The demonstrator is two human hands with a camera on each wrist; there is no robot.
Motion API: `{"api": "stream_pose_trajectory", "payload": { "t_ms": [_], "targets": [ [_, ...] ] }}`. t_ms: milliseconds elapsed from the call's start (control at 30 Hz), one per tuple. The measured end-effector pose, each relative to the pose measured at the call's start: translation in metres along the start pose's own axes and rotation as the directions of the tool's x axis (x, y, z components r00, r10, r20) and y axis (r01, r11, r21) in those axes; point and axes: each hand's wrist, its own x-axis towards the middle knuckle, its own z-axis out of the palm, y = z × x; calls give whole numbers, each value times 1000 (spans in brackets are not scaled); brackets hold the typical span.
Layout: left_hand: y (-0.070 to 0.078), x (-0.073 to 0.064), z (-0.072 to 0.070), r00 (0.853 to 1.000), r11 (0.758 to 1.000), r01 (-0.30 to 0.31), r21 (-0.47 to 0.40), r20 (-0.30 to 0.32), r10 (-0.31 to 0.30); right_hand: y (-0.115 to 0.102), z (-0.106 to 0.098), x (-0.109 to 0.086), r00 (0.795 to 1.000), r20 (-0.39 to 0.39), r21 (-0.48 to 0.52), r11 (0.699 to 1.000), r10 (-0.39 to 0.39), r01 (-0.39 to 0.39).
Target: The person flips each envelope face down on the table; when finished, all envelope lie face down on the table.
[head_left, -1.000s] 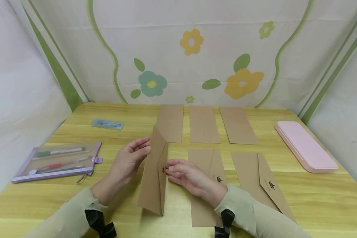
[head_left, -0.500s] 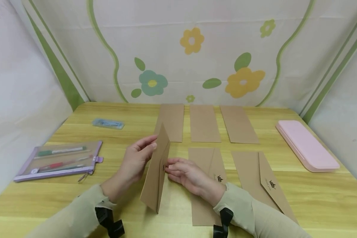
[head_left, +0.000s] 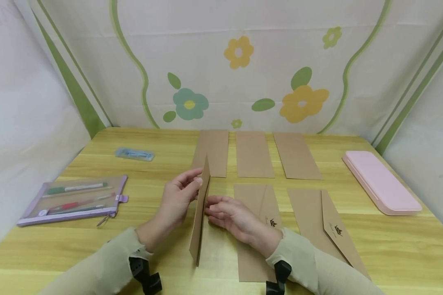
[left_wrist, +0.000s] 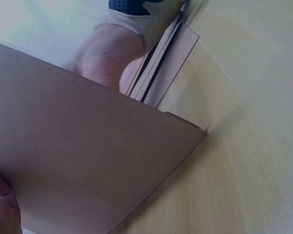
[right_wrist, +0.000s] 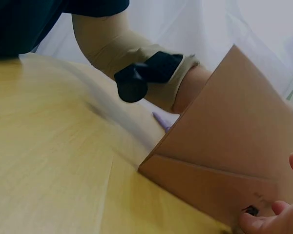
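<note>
A brown kraft envelope (head_left: 200, 221) stands on its long edge, almost edge-on in the head view. My left hand (head_left: 177, 200) grips it near its far end. In the left wrist view the plain side of the envelope (left_wrist: 88, 141) faces the camera, with a fingertip (left_wrist: 0, 187) against it. The flap side of the envelope (right_wrist: 229, 126) shows in the right wrist view. There, fingertips of my right hand (right_wrist: 273, 222) touch the flap beside a dark printed crown. In the head view my right hand (head_left: 240, 219) has loosely bent fingers and lies partly over another envelope (head_left: 252, 262).
Three more brown envelopes (head_left: 254, 155) lie in a row at the back. Another flap-up envelope (head_left: 310, 213) is at right, near a pink case (head_left: 382, 180). At left are a purple-edged pouch of pens (head_left: 74, 200) and a small blue clear packet (head_left: 134, 154).
The left hand has moved rightward, turning the standing envelope from a slant to nearly edge-on. The right hand has stayed almost in place. The flat envelopes have not moved.
</note>
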Motion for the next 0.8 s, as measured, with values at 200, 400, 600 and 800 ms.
{"api": "stream_pose_trajectory", "payload": {
  "t_ms": [200,400,600,800],
  "targets": [
    [-2,0,3,999,999,-32,15,-8,32,-12,4,-13,997,26,-55,995,-78,79],
    [-5,-2,7,997,997,-71,-16,9,71,-17,6,-21,984,31,-164,970,-178,181],
    [-8,-5,13,993,993,-118,8,15,118,-16,6,-22,971,41,-257,937,-235,238],
    [-7,-6,18,992,991,-129,26,-5,130,-18,9,-22,966,-4,-328,913,-258,242]
  ]
}}
